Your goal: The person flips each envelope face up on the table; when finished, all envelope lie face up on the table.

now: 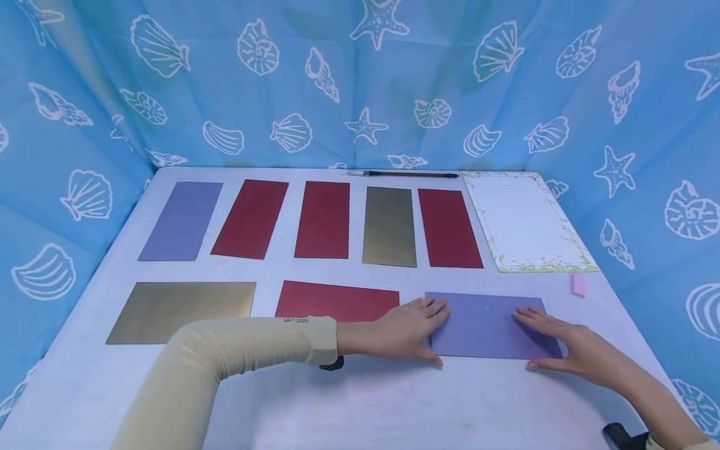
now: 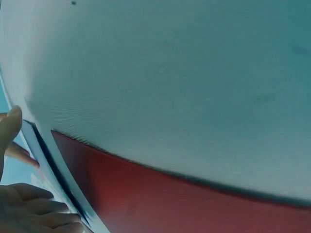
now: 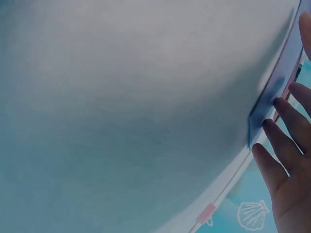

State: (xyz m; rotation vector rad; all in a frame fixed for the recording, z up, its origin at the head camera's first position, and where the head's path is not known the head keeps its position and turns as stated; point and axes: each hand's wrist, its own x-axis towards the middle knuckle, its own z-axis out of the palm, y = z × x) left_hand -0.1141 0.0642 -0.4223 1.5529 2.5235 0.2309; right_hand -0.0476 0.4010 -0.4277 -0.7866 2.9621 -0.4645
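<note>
While wrist views crop them, both spread hands, left hand (image 1: 402,331) and right hand (image 1: 568,347), press the purple sheet (image 1: 486,325).

A brush pen (image 1: 402,174) lies behind bordered letter paper (image 1: 525,220), near a pink eraser (image 1: 578,285).

A lilac envelope (image 1: 486,325) is flanked by a red envelope (image 1: 336,301) and a pink eraser (image 1: 578,285); white shells are printed on the blue backdrop (image 1: 360,81).

A cream sleeve (image 1: 236,350) (small dark print at cuff) covers the left arm.
</note>
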